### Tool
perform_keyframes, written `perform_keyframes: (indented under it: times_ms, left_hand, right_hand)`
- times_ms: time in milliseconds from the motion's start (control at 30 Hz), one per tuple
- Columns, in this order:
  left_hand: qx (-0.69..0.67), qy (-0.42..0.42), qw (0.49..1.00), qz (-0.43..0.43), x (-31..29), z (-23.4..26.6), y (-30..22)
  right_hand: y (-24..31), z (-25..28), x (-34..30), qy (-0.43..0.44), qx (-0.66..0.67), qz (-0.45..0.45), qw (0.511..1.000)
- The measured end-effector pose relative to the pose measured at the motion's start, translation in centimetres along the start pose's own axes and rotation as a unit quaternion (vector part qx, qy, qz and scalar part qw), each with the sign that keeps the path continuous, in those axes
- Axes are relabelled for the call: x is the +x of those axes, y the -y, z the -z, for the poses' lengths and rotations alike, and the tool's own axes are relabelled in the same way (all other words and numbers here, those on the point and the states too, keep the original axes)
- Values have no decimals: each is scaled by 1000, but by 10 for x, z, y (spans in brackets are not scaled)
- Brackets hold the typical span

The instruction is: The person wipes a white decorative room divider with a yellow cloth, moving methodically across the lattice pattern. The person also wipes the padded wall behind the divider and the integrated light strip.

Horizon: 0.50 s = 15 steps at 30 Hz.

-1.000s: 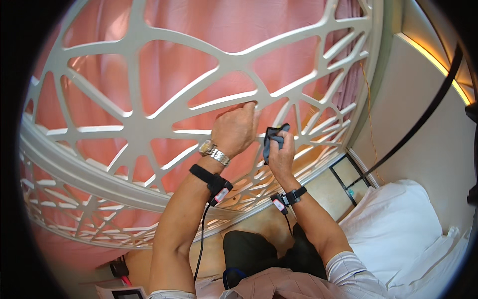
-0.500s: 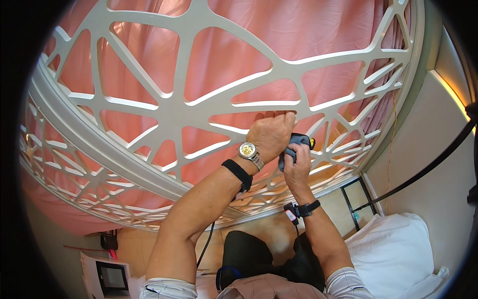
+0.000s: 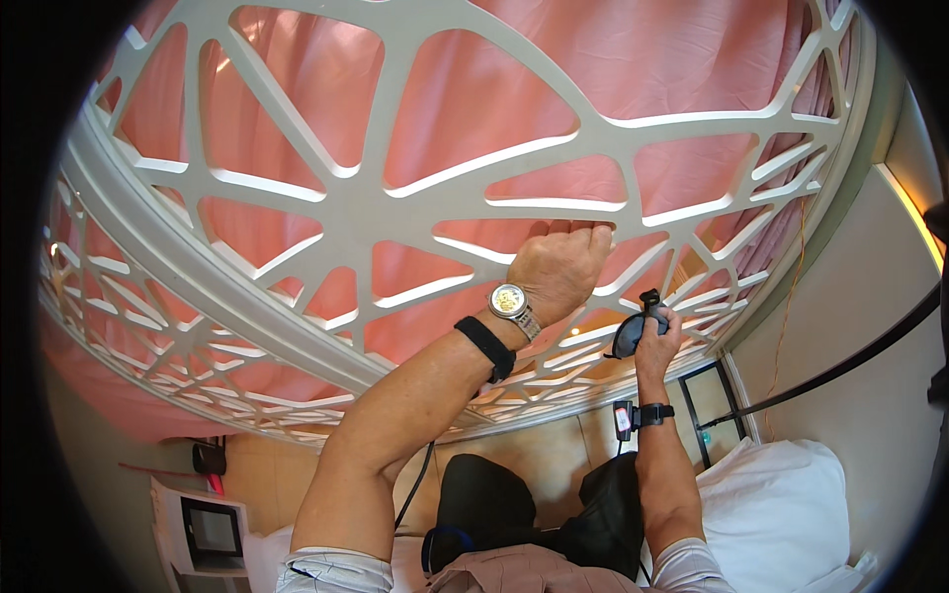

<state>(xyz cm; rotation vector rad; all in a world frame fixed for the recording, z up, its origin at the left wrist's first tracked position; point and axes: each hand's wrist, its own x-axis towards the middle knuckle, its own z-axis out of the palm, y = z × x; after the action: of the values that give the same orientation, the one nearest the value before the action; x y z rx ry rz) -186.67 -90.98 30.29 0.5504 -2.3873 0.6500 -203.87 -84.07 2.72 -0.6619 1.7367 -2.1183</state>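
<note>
In front of me stands a white lattice panel with large, irregular openings. My left hand is closed on one of its bars, with the fingertips going behind the edge of an opening. Lower and to the right, my right hand grips a dark grey and black handheld object. It has a rounded, shiny grey face and a small black part sticking up. Its exact kind cannot be made out. This object is held in front of the panel's lower right part, and I cannot tell whether it touches the bars.
Pink curtains hang behind the panel. A white cloth-covered bulk is at lower right, near a black frame on the tiled floor. A black cable crosses the right side. A white cabinet stands at lower left.
My right hand has moved right and down with the grey object, away from my left hand, and the object has turned. My left hand keeps its hold on the panel. The view has shifted slightly.
</note>
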Motion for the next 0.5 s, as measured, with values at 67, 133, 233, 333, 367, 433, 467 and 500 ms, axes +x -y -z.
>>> perform_keyframes:
  times_ms: [67, 133, 233, 333, 367, 433, 467, 500]
  left_hand:
    - [-6, 10, 1000, -2, 0, 2, 0]
    - [-12, 35, 999, -3, 0, 4, 0]
    - [9, -18, 999, -30, 2, 5, 2]
    - [28, -39, 998, -39, 1, 1, 3]
    - [27, -37, 998, -39, 1, -1, 3]
    - [21, -31, 998, -40, 0, -5, 3]
    - [16, -29, 999, -39, -1, -6, 4]
    - [12, -27, 999, -36, -3, -7, 4]
  right_hand:
    - [-2, -1, -1, -31, -17, 23, 999]
    - [-7, 2, -1, -51, -19, -3, 999]
    - [-15, 4, 3, -110, 40, -54, 992]
    - [-16, 4, 3, -109, 82, -128, 982]
    - [-16, 2, 3, -109, 102, -151, 977]
    - [-13, -4, 0, -91, 71, -131, 985]
    - [-7, -11, -7, -78, 83, -136, 984]
    - [0, -16, -14, -67, 95, -142, 983]
